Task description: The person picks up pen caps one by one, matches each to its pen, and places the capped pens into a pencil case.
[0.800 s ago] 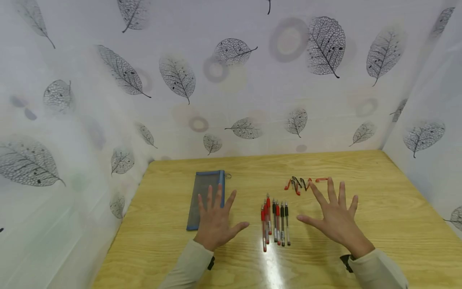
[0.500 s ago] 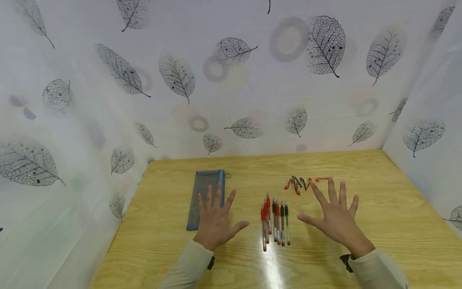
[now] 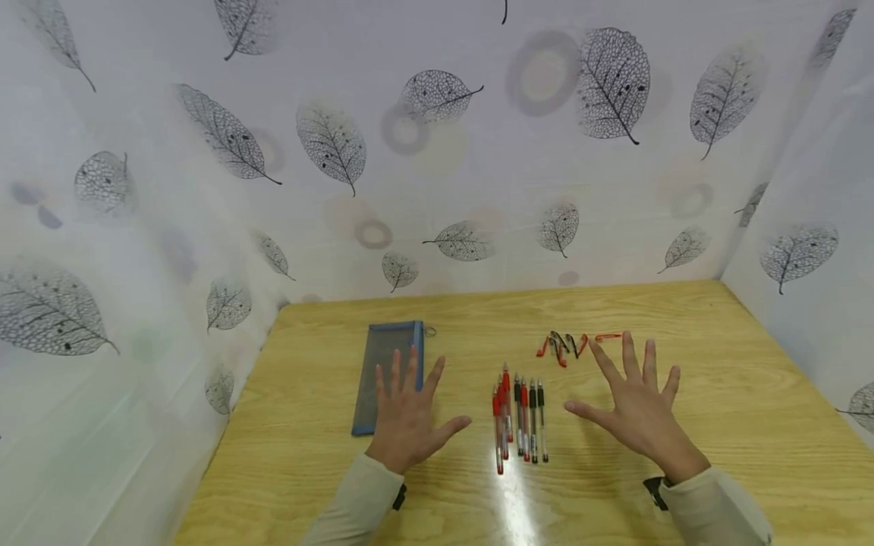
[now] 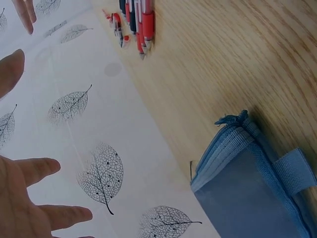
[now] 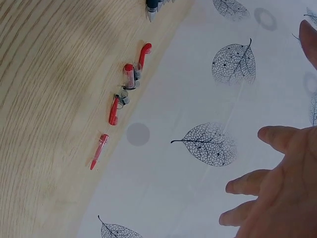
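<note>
Several uncapped gel pens (image 3: 524,417), red and black, lie side by side in the middle of the table, tips pointing away. Behind them to the right is a loose cluster of red and black pen caps (image 3: 562,350), with one red cap (image 5: 99,151) a little apart. My left hand (image 3: 408,425), fingers spread and holding nothing, overlaps a blue-edged mesh zip pouch (image 3: 385,371) in the head view. To the right of the pens my right hand (image 3: 642,413) is spread the same way, also holding nothing, its fingertips near the caps in that view.
The wooden table (image 3: 737,394) meets a pale curtain with a leaf print (image 3: 464,167) at the back and at both sides. A zip pull (image 3: 429,331) sticks out at the pouch's far right corner.
The head view has shifted very slightly. Both hands stay spread in nearly the same place; pens, caps and pouch have not moved.
</note>
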The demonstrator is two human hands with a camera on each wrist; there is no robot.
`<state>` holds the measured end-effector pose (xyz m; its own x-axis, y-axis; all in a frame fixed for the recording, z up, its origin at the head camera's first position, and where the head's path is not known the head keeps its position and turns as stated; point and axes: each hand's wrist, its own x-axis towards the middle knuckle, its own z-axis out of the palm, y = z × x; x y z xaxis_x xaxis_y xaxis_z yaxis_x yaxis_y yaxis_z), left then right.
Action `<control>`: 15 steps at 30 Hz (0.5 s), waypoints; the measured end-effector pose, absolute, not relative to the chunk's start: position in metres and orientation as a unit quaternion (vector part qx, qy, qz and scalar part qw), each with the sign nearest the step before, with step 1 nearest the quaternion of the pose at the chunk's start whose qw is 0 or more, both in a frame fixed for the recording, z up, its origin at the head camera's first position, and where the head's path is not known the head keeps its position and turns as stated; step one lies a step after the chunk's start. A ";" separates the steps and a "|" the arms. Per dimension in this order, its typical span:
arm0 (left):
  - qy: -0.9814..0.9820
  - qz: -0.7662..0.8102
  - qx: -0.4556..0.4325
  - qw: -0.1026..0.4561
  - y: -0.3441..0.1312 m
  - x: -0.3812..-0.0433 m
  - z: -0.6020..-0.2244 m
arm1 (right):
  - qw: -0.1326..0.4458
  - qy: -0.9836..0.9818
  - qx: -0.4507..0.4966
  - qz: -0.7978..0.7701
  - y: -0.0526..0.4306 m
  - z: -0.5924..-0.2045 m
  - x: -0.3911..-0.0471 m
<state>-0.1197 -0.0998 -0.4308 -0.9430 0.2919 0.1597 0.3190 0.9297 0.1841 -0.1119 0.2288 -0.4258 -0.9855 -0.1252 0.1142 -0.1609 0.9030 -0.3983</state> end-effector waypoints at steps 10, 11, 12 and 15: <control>-0.980 -0.114 -0.154 0.060 -0.097 -0.119 -0.429 | 0.041 -0.973 0.068 0.217 0.235 -0.429 -0.114; -0.980 -0.115 -0.153 0.061 -0.097 -0.119 -0.429 | 0.041 -0.973 0.068 0.218 0.235 -0.429 -0.115; -0.980 -0.116 -0.153 0.060 -0.097 -0.119 -0.429 | 0.041 -0.972 0.068 0.219 0.236 -0.429 -0.115; -0.980 -0.114 -0.154 0.062 -0.096 -0.119 -0.430 | 0.044 -0.971 0.070 0.222 0.237 -0.429 -0.116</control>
